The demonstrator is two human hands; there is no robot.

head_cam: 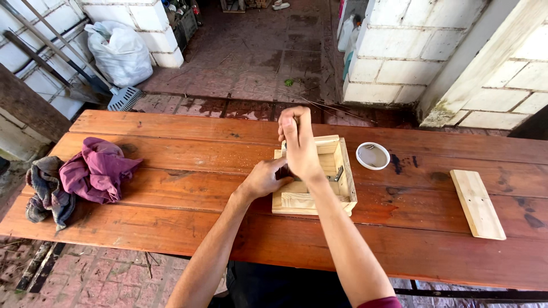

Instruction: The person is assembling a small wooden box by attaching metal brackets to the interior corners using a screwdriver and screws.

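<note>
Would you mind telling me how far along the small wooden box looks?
Done: the pale wooden box stands assembled on the table, walls up. In hand: the left hand steadies its side while the right hand works above it in a closed grip; any tool is hidden. Left: a loose board lies apart, and a white dish of small hardware sits nearby.

Setting: outdoor home workshop, a paved yard. Evidence: long reddish plank worktop (171,228) standing on wet brick paving (251,63); white-painted block walls (399,51) rising at both sides; long-handled tools and a rake (123,98) leaning by a full white sack (119,52); rags (80,177), a loose pale board (477,203), a small round dish (373,155) and an unfinished pale wooden box (319,182) lying on the worktop.
</note>
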